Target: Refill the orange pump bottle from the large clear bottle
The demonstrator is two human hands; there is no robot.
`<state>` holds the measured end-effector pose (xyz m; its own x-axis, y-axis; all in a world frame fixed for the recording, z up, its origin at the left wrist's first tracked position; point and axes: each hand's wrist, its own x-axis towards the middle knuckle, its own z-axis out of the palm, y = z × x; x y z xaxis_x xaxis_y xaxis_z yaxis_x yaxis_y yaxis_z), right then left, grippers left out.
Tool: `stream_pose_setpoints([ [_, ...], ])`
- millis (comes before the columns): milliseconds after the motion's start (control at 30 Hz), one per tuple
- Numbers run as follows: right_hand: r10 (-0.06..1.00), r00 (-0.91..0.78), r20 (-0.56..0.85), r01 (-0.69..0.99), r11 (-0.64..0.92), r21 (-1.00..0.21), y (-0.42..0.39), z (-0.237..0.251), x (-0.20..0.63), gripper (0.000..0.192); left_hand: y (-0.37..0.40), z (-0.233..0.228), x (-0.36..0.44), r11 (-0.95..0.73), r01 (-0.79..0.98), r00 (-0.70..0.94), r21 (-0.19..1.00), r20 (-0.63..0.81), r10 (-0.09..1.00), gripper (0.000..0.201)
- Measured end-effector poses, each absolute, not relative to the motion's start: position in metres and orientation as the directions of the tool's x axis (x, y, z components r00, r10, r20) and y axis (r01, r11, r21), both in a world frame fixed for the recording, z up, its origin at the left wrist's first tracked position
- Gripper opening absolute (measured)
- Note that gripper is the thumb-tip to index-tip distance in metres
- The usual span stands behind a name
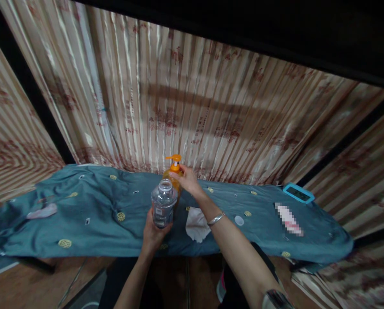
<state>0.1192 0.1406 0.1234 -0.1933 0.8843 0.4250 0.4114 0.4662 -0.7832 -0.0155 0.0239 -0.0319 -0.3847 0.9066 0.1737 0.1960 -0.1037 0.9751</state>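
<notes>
Orange plastic marks the one pump bottle [173, 171], standing upright at the far middle of the teal-covered table [92, 214]; the right hand [187, 179] rests on its shoulder just below the pump, whether gripping or only touching I cannot tell. Just nearer, the left hand [153, 234] is wrapped around the base of one clear bottle [163, 202], cap off and apparently empty, so any filling looks not yet begun. Also one white tissue [196, 224], one small white disc [239, 220] and one blue-framed device [298, 193] lie to the right.
</notes>
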Motion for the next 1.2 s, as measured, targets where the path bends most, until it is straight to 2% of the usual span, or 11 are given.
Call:
stream_pose_setpoints([
  [267,0.845,-0.057,0.531,0.307,0.521,-0.797,0.111,0.153,0.185,0.041,0.025,-0.033,-0.017,-0.103,0.332,-0.327,0.938,0.216,0.920,0.098],
  [400,0.846,0.016,0.533,0.311,0.502,-0.807,0.083,0.159,0.222,0.045,0.024,-0.032,-0.016,-0.155,0.386,-0.305,0.910,0.284,0.909,0.105],
  [533,0.859,0.096,0.504,0.351,0.444,-0.824,0.051,0.148,0.252,0.045,0.009,-0.037,-0.014,-0.161,0.414,-0.373,0.896,0.328,0.868,0.107],
  [633,0.867,0.156,0.473,0.394,0.384,-0.835,0.024,0.136,0.273,0.043,-0.020,-0.044,-0.013,-0.148,0.418,-0.416,0.896,0.334,0.846,0.095],
  [700,0.869,0.199,0.452,0.420,0.341,-0.841,0.006,0.128,0.286,0.042,-0.043,-0.047,-0.010,-0.140,0.432,-0.419,0.891,0.336,0.844,0.079],
  [800,0.868,0.263,0.421,0.441,0.280,-0.853,-0.020,0.119,0.302,0.044,-0.066,-0.046,0.002,-0.184,0.404,-0.267,0.896,0.308,0.913,0.039],
  [867,0.860,0.311,0.404,0.442,0.246,-0.863,-0.037,0.114,0.308,0.043,-0.063,-0.041,0.015,-0.236,0.384,-0.130,0.893,0.305,0.944,0.028],
  [1000,0.844,0.382,0.375,0.411,0.208,-0.888,-0.070,0.110,0.309,0.044,-0.021,-0.024,0.048,-0.266,0.384,-0.006,0.884,0.291,0.957,0.029],
  [1100,0.849,0.401,0.345,0.364,0.198,-0.910,-0.094,0.110,0.305,0.042,0.020,-0.014,0.069,-0.131,0.335,-0.041,0.933,0.154,0.987,0.034],
  [1200,0.859,0.421,0.293,0.273,0.188,-0.943,-0.117,0.108,0.304,0.040,0.047,-0.011,0.081,-0.084,0.308,-0.046,0.948,0.103,0.994,0.050],
])
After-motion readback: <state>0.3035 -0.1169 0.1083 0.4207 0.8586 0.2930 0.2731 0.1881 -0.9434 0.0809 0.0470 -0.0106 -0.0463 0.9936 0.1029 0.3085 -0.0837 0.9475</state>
